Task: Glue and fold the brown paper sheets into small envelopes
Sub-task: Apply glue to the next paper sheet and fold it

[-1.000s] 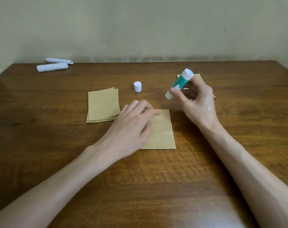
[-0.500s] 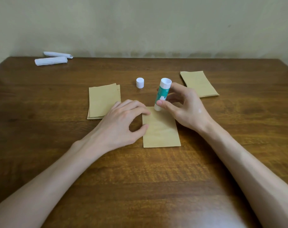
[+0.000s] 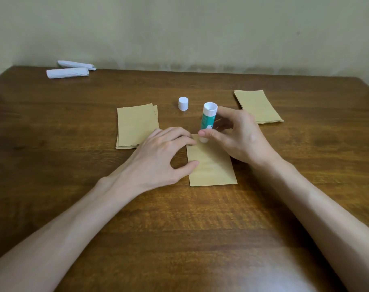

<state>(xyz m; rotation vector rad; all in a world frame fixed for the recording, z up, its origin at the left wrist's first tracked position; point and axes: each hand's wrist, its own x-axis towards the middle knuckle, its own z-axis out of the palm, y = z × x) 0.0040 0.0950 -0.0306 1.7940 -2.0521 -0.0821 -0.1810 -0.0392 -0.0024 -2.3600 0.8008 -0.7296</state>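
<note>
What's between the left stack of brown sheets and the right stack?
Head view: the white cap stands between the left stack and the right stack, and beside it is the glue stick, held upright by the right hand.

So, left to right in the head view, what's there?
Two white folded paper rolls, stack of brown paper sheets, small white round cap, green-and-white glue stick, second stack of brown paper sheets.

one sheet (image 3: 213, 165) on the table (image 3: 52, 133), left stack (image 3: 137, 125) and right stack (image 3: 258, 106) behind it (cap (image 3: 183, 103) between them)
</note>
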